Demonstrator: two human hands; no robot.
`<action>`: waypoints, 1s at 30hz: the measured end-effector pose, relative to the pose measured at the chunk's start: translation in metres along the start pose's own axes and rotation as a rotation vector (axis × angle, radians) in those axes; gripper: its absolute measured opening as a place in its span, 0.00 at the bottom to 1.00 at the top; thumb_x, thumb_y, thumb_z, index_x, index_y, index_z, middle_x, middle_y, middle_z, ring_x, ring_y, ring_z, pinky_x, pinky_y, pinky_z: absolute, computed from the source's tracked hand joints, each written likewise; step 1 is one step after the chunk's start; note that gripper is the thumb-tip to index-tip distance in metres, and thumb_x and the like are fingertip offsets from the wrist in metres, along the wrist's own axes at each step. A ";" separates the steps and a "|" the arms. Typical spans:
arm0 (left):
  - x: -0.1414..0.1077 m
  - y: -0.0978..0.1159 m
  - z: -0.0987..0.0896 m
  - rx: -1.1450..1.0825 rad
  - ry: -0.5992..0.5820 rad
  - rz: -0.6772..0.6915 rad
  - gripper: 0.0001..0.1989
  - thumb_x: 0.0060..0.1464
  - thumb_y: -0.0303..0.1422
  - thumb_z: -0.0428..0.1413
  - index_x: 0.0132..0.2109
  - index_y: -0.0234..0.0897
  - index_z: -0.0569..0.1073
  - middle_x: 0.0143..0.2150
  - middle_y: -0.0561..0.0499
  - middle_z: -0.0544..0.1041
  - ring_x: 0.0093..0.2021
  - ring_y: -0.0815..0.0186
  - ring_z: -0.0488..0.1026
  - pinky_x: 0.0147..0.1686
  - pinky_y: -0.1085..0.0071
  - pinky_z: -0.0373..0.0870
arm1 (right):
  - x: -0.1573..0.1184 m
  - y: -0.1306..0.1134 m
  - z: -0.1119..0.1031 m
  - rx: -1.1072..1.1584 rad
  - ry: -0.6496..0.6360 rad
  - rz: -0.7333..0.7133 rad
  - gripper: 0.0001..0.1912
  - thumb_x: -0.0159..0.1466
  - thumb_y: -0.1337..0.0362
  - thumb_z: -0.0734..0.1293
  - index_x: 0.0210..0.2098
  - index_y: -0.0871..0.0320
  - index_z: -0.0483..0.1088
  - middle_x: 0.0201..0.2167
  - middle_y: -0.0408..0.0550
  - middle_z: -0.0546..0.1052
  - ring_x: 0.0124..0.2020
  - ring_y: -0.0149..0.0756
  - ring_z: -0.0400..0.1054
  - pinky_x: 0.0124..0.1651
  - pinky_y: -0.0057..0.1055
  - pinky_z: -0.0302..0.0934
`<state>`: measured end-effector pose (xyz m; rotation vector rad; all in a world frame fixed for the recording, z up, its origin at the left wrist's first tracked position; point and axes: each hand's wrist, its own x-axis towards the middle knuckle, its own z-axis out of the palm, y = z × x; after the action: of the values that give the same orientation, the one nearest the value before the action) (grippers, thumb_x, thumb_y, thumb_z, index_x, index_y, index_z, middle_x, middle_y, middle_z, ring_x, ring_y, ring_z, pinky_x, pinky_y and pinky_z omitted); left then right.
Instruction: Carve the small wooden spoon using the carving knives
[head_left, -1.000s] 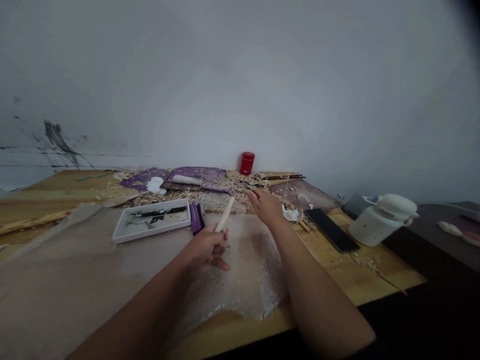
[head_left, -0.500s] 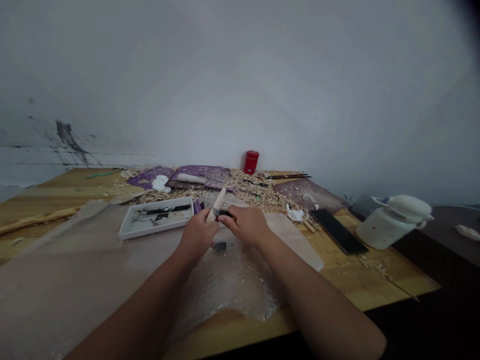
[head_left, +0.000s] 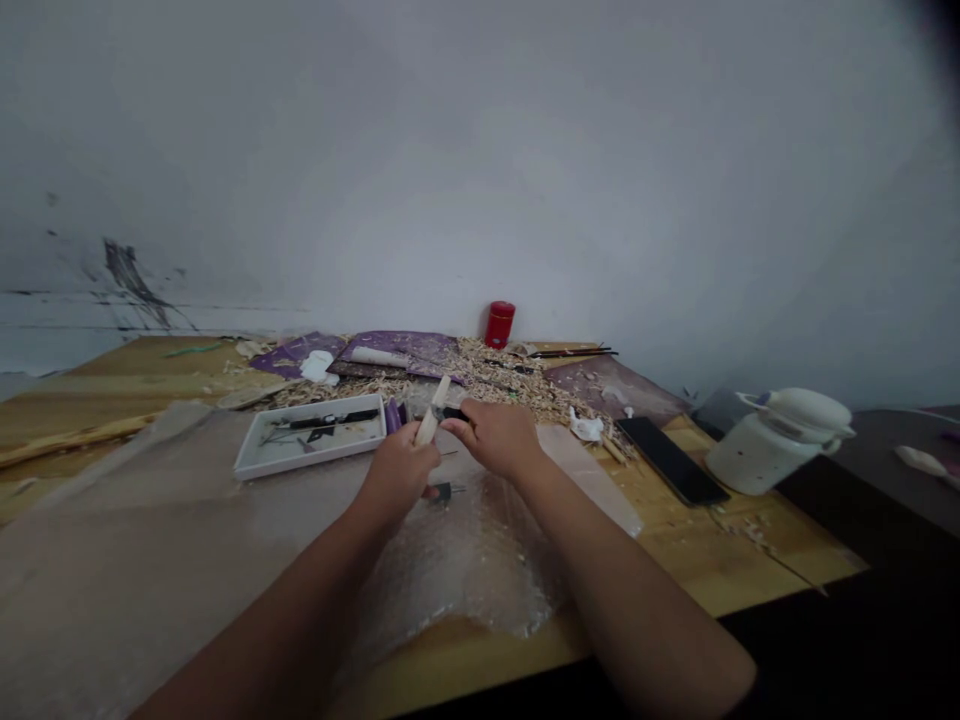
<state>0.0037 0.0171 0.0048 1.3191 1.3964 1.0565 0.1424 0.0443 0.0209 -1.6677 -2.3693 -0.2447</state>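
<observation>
No writing or label is legible on anything here.

Dim, flat light; soft focus, dark upper-right corner.

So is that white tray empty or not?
Not empty: the white tray has a black-handled tool and small dark pieces lying inside.
</observation>
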 end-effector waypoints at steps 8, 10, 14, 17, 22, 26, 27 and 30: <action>-0.018 0.005 0.011 0.020 -0.119 0.008 0.05 0.34 0.25 0.49 0.25 0.36 0.63 0.20 0.56 0.58 0.19 0.73 0.59 0.14 0.78 0.61 | 0.011 0.075 -0.003 0.057 0.132 0.439 0.32 0.62 0.47 0.38 0.37 0.56 0.66 0.32 0.50 0.73 0.33 0.38 0.66 0.30 0.27 0.52; -0.014 0.003 0.009 0.034 -0.116 -0.007 0.06 0.35 0.26 0.49 0.27 0.36 0.64 0.21 0.55 0.60 0.20 0.72 0.60 0.14 0.78 0.60 | 0.009 0.074 -0.002 0.081 0.141 0.391 0.31 0.62 0.48 0.39 0.37 0.55 0.67 0.33 0.49 0.73 0.33 0.37 0.66 0.30 0.26 0.51; -0.004 0.002 0.002 0.092 -0.063 0.028 0.10 0.37 0.30 0.52 0.32 0.36 0.67 0.23 0.53 0.63 0.21 0.71 0.62 0.15 0.79 0.57 | 0.004 0.043 0.000 0.059 0.113 0.221 0.30 0.61 0.46 0.41 0.37 0.54 0.66 0.32 0.46 0.73 0.33 0.36 0.66 0.30 0.26 0.49; -0.001 0.002 -0.001 0.176 -0.007 0.111 0.10 0.39 0.32 0.52 0.34 0.36 0.68 0.21 0.54 0.64 0.20 0.72 0.61 0.17 0.78 0.56 | 0.001 0.026 -0.002 0.043 0.105 0.164 0.30 0.61 0.45 0.40 0.35 0.54 0.66 0.30 0.45 0.73 0.32 0.36 0.66 0.29 0.27 0.48; -0.001 0.005 -0.003 0.308 0.071 0.161 0.14 0.38 0.33 0.53 0.37 0.36 0.69 0.20 0.55 0.66 0.19 0.71 0.62 0.19 0.76 0.55 | -0.002 0.019 -0.002 0.022 0.074 0.102 0.30 0.60 0.44 0.41 0.34 0.54 0.66 0.29 0.45 0.73 0.31 0.35 0.66 0.26 0.26 0.46; 0.001 0.006 -0.006 0.285 0.108 0.164 0.13 0.39 0.33 0.52 0.37 0.36 0.69 0.18 0.56 0.65 0.16 0.71 0.62 0.17 0.76 0.55 | -0.007 0.007 -0.001 0.037 0.008 -0.027 0.31 0.60 0.44 0.41 0.35 0.54 0.66 0.29 0.45 0.73 0.31 0.34 0.66 0.27 0.26 0.46; 0.002 0.005 -0.007 0.261 0.115 0.169 0.13 0.39 0.32 0.52 0.36 0.36 0.69 0.17 0.56 0.65 0.16 0.72 0.61 0.17 0.77 0.55 | -0.008 0.003 -0.001 0.047 -0.010 -0.063 0.30 0.60 0.44 0.41 0.35 0.53 0.66 0.30 0.44 0.73 0.31 0.34 0.66 0.27 0.26 0.46; 0.003 0.003 -0.009 0.197 0.114 0.181 0.13 0.38 0.30 0.51 0.36 0.36 0.69 0.17 0.57 0.64 0.14 0.72 0.60 0.15 0.77 0.54 | -0.010 -0.005 -0.001 0.077 -0.046 -0.144 0.28 0.61 0.45 0.43 0.38 0.52 0.66 0.32 0.43 0.73 0.33 0.33 0.66 0.28 0.26 0.47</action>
<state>-0.0046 0.0204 0.0094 1.5732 1.5190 1.1515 0.1412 0.0335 0.0188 -1.4861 -2.5028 -0.1388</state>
